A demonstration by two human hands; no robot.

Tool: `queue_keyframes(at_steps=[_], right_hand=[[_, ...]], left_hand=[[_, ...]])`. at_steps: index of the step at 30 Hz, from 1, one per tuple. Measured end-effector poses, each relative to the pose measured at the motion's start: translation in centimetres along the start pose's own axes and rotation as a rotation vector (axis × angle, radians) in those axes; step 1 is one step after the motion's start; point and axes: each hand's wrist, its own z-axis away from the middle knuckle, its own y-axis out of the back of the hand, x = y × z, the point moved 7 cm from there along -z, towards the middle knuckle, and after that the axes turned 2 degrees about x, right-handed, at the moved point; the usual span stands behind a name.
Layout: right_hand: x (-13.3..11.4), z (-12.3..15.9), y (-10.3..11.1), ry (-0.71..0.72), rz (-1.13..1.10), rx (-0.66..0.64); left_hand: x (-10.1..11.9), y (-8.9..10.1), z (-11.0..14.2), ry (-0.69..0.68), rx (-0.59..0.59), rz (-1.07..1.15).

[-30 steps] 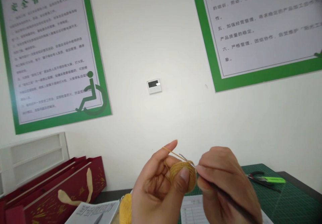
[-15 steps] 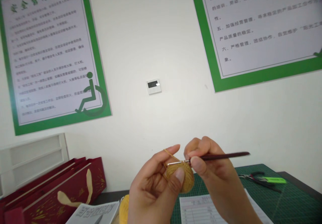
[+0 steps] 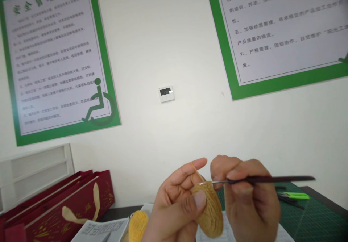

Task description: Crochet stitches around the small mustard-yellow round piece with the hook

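Beyond the crochet (image 3: 211, 213), one poster (image 3: 54, 62) reads "安全管理制度", smaller lines seeming unclear.

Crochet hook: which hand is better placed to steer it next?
Right, most likely: the right hand grips the dark-handled crochet hook, while the left hand is occupied pinching the mustard yarn piece under the hook's tip.

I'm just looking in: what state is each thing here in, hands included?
Left hand: thumb pressing the piece, index finger extended
Right hand: closed on the hook
Hook: nearly level, tip at the piece's top edge
Piece: held up off the table
Strand: stretched from left index finger to piece
Yellow yarn: bundled
Mat: flat, partly covered
Wall panel: screen dark, faint digits
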Motion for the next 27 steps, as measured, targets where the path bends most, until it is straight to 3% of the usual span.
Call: queue_keyframes(at_steps=[5, 9, 11, 15, 17, 27], right_hand=[[1.5, -0.5, -0.2, -0.35, -0.165, 0.015], [3.4, 0.4, -1.5, -0.658, -0.288, -0.069], [3.6, 0.5, -1.4, -0.63, -0.239, -0.084], [2.3, -0.2, -0.8, -0.328, -0.037, -0.107], [1.8, -0.4, -0.6, -0.255, 0.011, -0.112], [1.7, -1.1, 0.5, -0.269, 0.007, -0.08]], left_hand=[[0.3, 0.3, -0.1, -0.042, 0.007, -0.006], [1.5, 0.3, -0.1, -0.277, 0.075, -0.15], [1.8, 0.2, 0.0, -0.357, 0.11, -0.234], [1.6, 0.2, 0.0, -0.413, 0.134, -0.283], [1.6, 0.4, 0.0, -0.421, 0.159, -0.291], [1.7, 0.9, 0.3, -0.414, 0.256, -0.298]])
